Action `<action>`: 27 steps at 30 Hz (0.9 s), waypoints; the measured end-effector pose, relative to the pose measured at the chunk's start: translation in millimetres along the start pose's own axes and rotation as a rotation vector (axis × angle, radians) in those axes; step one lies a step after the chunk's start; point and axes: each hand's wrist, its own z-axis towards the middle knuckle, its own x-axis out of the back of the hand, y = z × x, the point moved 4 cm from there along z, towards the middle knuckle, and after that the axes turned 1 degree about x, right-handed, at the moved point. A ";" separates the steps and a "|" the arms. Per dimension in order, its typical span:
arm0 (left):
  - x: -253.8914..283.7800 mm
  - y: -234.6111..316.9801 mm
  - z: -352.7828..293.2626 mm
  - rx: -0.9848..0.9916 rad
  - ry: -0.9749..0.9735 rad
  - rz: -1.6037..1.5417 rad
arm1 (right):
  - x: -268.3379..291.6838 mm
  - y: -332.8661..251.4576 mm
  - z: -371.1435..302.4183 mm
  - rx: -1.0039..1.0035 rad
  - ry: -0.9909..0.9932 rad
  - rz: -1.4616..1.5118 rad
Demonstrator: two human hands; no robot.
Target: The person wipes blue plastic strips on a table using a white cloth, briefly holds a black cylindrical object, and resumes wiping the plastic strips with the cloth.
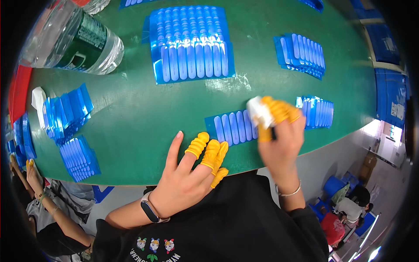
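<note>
My left hand [192,170] rests at the near edge of the green table [139,126], fingers apart, with yellow finger cots on several fingers and nothing held. My right hand [279,135], also in yellow finger cots, is blurred and closed on a small white cloth [258,111]. It presses the cloth at the right end of a blue sheet of pale oblong strips [231,127] lying flat on the table.
A large blue strip sheet [190,43] lies at the far centre. Stacks of similar blue sheets sit at the right [302,54], [317,112] and at the left [65,113], [79,158]. A clear plastic water bottle [74,41] lies at the far left. Another person's arm [39,196] is at lower left.
</note>
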 end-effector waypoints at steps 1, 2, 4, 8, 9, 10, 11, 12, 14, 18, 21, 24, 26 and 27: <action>0.3 -0.2 1.3 -0.005 0.012 0.014 | 1.2 7.6 4.9 -0.047 0.035 -0.041; 0.9 -0.6 0.0 -0.001 0.009 0.015 | 3.4 -4.0 5.0 0.096 0.016 0.000; -0.4 -2.3 -3.7 0.018 -0.076 -0.029 | 1.6 -27.3 -8.6 0.157 -0.126 0.123; 1.3 0.1 2.3 0.052 0.042 -0.044 | 1.6 11.2 6.2 0.033 0.012 -0.032; 0.9 0.8 1.8 0.054 0.035 -0.057 | 4.4 4.7 3.4 0.035 0.008 -0.033; 0.3 -0.1 1.5 0.057 0.025 -0.064 | 3.6 -11.5 -1.0 0.139 -0.096 0.081; -0.5 -2.3 0.4 0.062 0.022 -0.063 | 1.4 -22.5 -4.2 0.243 -0.200 0.194; -1.7 -4.4 -1.5 0.040 0.012 -0.035 | 0.3 -20.0 -2.7 0.228 -0.183 0.187; -1.7 -2.8 -1.5 0.015 0.008 -0.016 | 0.3 5.9 4.7 0.144 -0.078 0.072; -3.5 -2.9 -2.1 0.028 0.009 -0.009 | 3.1 -12.3 -2.9 0.219 -0.172 0.219; 0.8 -2.8 2.7 0.032 0.009 -0.022 | 2.8 11.6 5.2 0.134 -0.038 0.033; -3.4 -4.1 0.6 0.033 -0.032 -0.004 | 4.3 -8.1 -0.3 0.218 -0.112 0.112; -3.3 -4.2 0.3 0.024 -0.052 -0.009 | 3.3 -7.4 -0.4 0.267 -0.218 0.179; -1.0 -4.2 2.3 0.022 -0.034 -0.025 | 0.3 5.6 4.1 0.202 -0.087 0.117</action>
